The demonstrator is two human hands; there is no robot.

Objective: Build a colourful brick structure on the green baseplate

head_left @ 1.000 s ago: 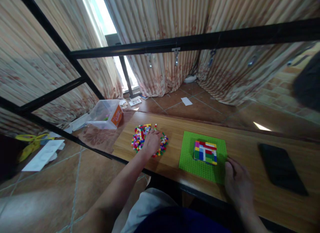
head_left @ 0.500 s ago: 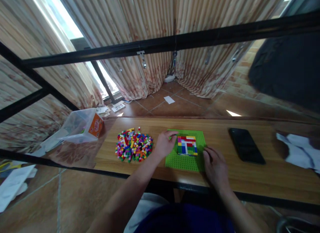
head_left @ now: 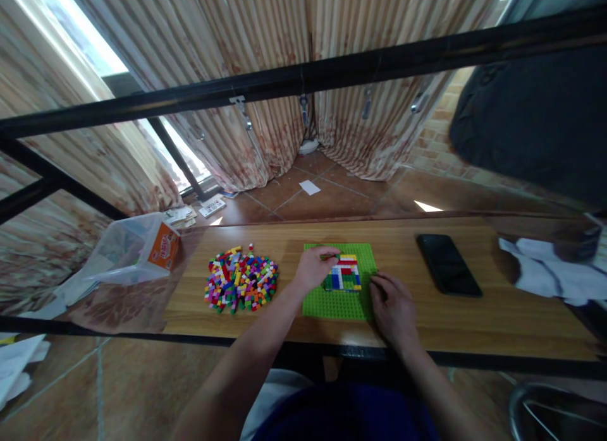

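A light green studded baseplate (head_left: 339, 307) lies on the wooden table. On it stands a low, square build of multicoloured toy bricks (head_left: 348, 275). At the build's upper left corner, my left hand (head_left: 313, 268) pinches a small toy brick, mostly hidden by the fingers; its colour is hard to tell. My right hand (head_left: 394, 305) rests at the baseplate's right edge, its bent fingers and thumb holding that edge. Left of the baseplate spreads a pile of loose toy bricks (head_left: 241, 278) in many colours.
On the table (head_left: 284, 330), a black phone (head_left: 448, 264) lies right of my right hand, with crumpled white paper (head_left: 545, 270) beyond. A clear plastic bin (head_left: 128, 251) with an orange label stands off the table's left end. A black metal bar (head_left: 265, 81) crosses before the curtains.
The camera view has shifted, moving the scene left in the picture. My left hand has moved slightly over the upper left of the brick build. My right hand stays at the baseplate's edge.
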